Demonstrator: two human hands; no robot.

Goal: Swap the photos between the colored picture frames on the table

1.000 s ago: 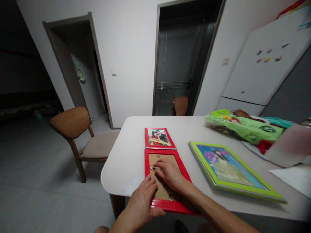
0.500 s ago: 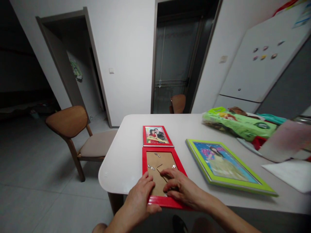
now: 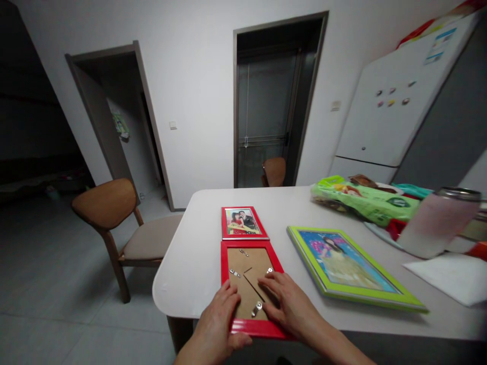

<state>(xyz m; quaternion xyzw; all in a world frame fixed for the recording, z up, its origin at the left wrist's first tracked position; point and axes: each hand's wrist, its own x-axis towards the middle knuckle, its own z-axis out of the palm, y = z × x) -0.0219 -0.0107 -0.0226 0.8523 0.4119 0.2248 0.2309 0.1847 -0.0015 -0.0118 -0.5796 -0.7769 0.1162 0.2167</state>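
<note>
A red picture frame (image 3: 224, 259) lies face down at the table's near edge, its brown backing board (image 3: 241, 291) showing. Small metal clips sit around the board, one being the near clip (image 3: 257, 308). My left hand (image 3: 216, 319) holds the frame's near left corner, fingers on top and thumb along the front edge. My right hand (image 3: 294, 304) rests over the right side, fingers apart and bent, fingertips on the board by the right clip (image 3: 269, 271). Its thumb is close to the near clip. Beyond it, touching end to end, lies a second red frame (image 3: 223, 223) with a couple's photo facing up.
A green picture frame (image 3: 323, 284) lies photo up on the right of the white table (image 3: 182, 274). Farther right are a green plastic package (image 3: 365, 200), a pink tumbler (image 3: 437, 223) and white paper (image 3: 452, 276). A wooden chair (image 3: 108, 208) stands at left.
My right hand has shifted from the near clip, spreading its fingers up toward the right clip; the near clip now shows fully. My left hand stays on the frame. The head view has tilted up slightly.
</note>
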